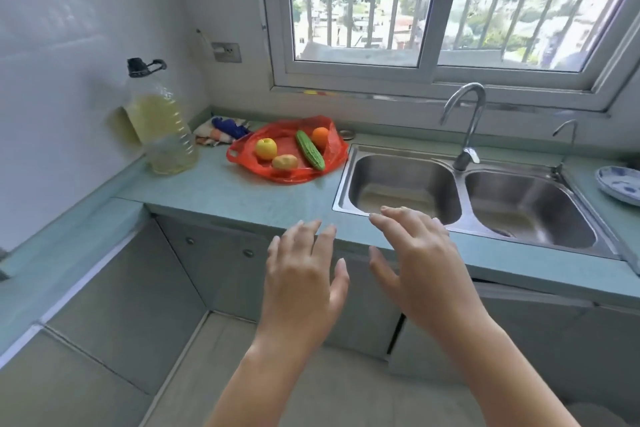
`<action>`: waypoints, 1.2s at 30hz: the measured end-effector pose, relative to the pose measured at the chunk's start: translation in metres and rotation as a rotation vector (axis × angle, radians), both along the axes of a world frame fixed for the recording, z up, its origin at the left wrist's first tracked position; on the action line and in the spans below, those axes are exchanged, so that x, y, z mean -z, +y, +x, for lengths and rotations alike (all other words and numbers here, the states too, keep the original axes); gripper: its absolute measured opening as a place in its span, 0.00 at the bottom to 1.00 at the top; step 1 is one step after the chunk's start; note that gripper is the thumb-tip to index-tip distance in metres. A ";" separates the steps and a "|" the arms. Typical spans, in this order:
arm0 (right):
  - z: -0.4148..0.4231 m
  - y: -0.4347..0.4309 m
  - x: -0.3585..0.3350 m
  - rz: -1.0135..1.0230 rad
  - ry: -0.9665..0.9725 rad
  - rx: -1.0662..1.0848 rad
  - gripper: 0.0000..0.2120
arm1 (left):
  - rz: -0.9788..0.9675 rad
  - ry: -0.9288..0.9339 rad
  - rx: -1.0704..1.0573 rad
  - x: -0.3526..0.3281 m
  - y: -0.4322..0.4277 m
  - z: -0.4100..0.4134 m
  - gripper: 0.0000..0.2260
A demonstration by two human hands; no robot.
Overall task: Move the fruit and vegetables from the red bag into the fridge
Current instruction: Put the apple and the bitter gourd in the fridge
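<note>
Both bare hands reach forward in the lower middle of the frame, holding nothing: the left hand has its fingers straight and slightly spread, and the right hand just beside it is likewise wide, fingers fanned and palm down. Their fingertips hover over the front edge of the pale green stone countertop, the right one near the front rim of the double stainless steel sink. Well beyond the hands, at the middle of the frame, the thin red plastic bag lies flattened open on the counter just left of the sink. On it rest a round yellow apple, a small tan potato just beside it, a bumpy green gourd lying slantwise, and a round orange fruit touching the gourd's far end. Behind the bag sits a crumpled patterned cloth, and at left stands a large clear plastic bottle of yellow oil. A curved chrome tap rises behind the sink under the barred window, and a blue-and-white plate sits at the right edge.
</note>
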State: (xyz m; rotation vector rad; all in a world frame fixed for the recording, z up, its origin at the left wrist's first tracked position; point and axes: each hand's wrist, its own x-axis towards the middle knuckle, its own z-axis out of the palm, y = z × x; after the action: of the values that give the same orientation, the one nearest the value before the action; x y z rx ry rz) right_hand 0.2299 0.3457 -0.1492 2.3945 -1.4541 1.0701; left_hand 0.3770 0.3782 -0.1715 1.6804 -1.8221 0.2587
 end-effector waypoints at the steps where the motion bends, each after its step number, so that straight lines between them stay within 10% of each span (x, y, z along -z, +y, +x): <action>1: 0.005 -0.013 0.002 0.012 0.003 -0.011 0.21 | 0.008 0.001 -0.005 0.004 -0.009 0.005 0.19; 36: 0.187 -0.467 0.088 0.308 0.046 -0.151 0.15 | 0.281 0.267 -0.182 0.080 -0.440 0.232 0.22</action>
State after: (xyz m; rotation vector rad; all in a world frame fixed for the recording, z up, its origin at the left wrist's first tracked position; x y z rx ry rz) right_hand 0.4164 -0.1216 -0.2373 2.7580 -1.5420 0.8652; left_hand 0.6089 -0.0616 -0.2517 1.9707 -1.5637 -0.1493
